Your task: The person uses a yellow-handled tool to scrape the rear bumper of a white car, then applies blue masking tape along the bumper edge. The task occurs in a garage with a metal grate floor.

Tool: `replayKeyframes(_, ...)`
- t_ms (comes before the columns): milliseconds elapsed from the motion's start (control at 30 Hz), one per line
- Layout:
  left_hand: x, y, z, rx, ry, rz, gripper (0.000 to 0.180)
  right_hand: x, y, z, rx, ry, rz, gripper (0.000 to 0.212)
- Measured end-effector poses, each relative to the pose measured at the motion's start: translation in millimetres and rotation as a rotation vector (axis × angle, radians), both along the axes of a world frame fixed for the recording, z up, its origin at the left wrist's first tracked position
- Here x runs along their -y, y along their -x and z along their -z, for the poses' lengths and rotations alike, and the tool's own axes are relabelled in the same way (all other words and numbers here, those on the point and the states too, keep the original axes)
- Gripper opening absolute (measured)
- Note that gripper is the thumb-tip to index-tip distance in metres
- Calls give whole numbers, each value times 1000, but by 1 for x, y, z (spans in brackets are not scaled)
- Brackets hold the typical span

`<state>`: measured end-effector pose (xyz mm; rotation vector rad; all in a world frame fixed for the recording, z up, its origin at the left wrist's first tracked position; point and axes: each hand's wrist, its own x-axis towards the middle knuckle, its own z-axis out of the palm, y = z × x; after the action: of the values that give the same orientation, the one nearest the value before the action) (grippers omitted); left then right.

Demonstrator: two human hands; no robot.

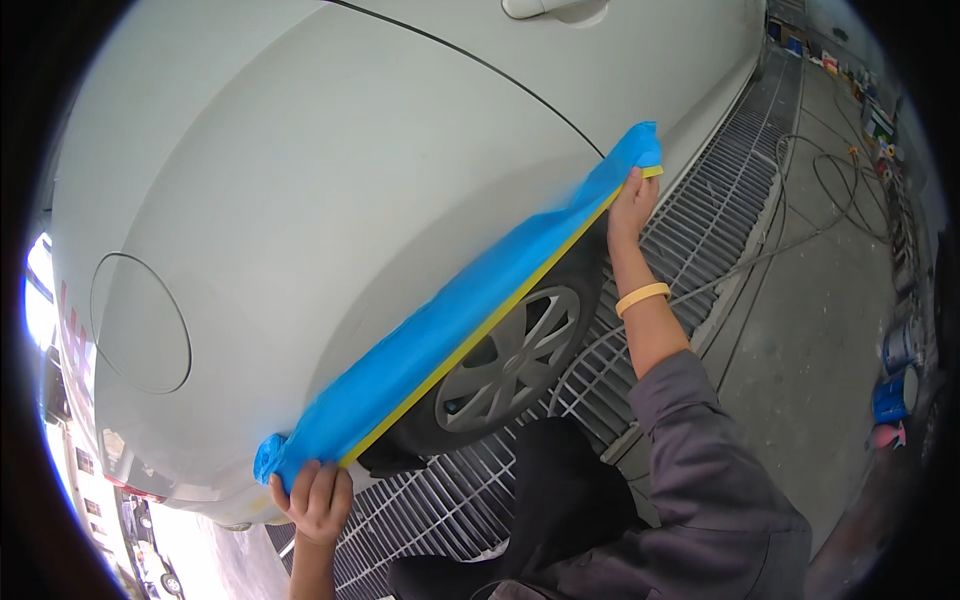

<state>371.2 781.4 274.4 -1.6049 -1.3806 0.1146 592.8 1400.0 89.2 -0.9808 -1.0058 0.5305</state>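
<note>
A long strip of blue masking film [430, 330] with a yellow tape edge [480, 328] stretches diagonally across the wheel arch of a pale car [300, 180]. My left hand [318, 500] grips its lower left end, fingers curled over the film beside a bunched blue roll. At the upper right end, my right hand [632, 205] pinches the strip near its yellow edge, close to the door seam. Below the strip show the black tire and grey spoked wheel [515, 360]; the strip hides the upper wheel.
Metal floor grating [730, 150] runs beside the car. A hose [850, 180] lies coiled on the concrete floor [790, 370] to the right. Blue cans [893, 396] and other containers line the right wall. My dark-clothed knee [560, 470] is close to the wheel.
</note>
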Motion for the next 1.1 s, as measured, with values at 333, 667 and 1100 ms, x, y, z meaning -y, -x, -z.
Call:
replayKeyframes(333,-1,13,11,-89,-13,-12,15,-49,-13,3,-292,32,-148,59)
replayKeyframes(667,6,14,7,-22,-1,9,19,158,-10,8,-380,253,-698,27)
replayKeyframes(1100,61,93,-33,56,-196,434,21,473,162,-98,-819,306,-1399,20)
